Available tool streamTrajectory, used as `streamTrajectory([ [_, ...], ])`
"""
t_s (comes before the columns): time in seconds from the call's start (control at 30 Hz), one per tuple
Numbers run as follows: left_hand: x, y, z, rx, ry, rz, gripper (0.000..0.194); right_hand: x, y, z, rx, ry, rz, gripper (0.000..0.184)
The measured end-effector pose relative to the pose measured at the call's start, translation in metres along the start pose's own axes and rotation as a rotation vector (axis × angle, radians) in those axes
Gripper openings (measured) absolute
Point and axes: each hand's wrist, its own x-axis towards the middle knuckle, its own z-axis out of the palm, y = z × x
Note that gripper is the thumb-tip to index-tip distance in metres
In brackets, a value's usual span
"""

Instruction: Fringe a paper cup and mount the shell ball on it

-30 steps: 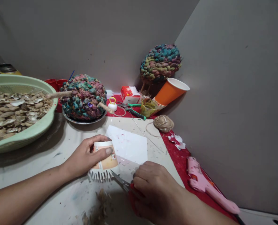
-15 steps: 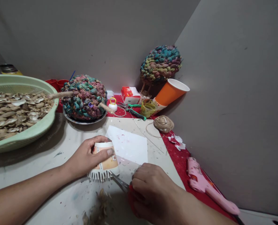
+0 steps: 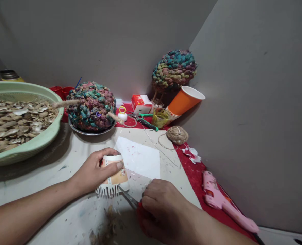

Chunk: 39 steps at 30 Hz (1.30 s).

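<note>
My left hand [image 3: 100,168] is wrapped round a paper cup [image 3: 116,177], thumb across its printed side. The cup stands upside down, and its lower edge is slit into a fringe of narrow white strips along the left part. In my right hand [image 3: 163,206] are red-handled scissors [image 3: 129,197], closed fingers hiding most of the handles. The blade tips touch the cup's lower edge, at the right end of the fringe. A white paper sheet [image 3: 142,158] lies just behind the cup.
A green basket [image 3: 47,137] of shells stands left. Behind are a colourful shell-covered ball [image 3: 91,107] on a metal dish, pliers [image 3: 148,124], an orange cup [image 3: 184,102] and a twine ball [image 3: 178,135]. A pink glue gun [image 3: 217,197] lies right; shell bits [image 3: 110,221] lie in front.
The scissors and my right hand have shifted slightly left and down, the blades staying at the cup's lower edge. My left hand keeps its grip on the cup.
</note>
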Motion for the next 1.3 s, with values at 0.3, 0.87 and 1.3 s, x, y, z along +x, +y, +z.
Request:
streamTrajectory([
  [0.3, 0.0002, 0.0001, 0.0006, 0.013, 0.000, -0.007, 0.039, -0.0036, 0.0054, 0.0046, 0.073, 0.146, -0.032, 0.010],
  [0.87, 0.0009, 0.0006, 0.0032, -0.001, 0.004, -0.022, 0.039, -0.0003, 0.0008, 0.0030, -0.027, 0.002, -0.005, 0.012],
  [1.3, 0.0002, 0.0018, 0.0021, -0.047, 0.006, -0.039, 0.034, -0.0042, 0.0055, 0.0054, 0.111, 0.243, -0.065, 0.010],
])
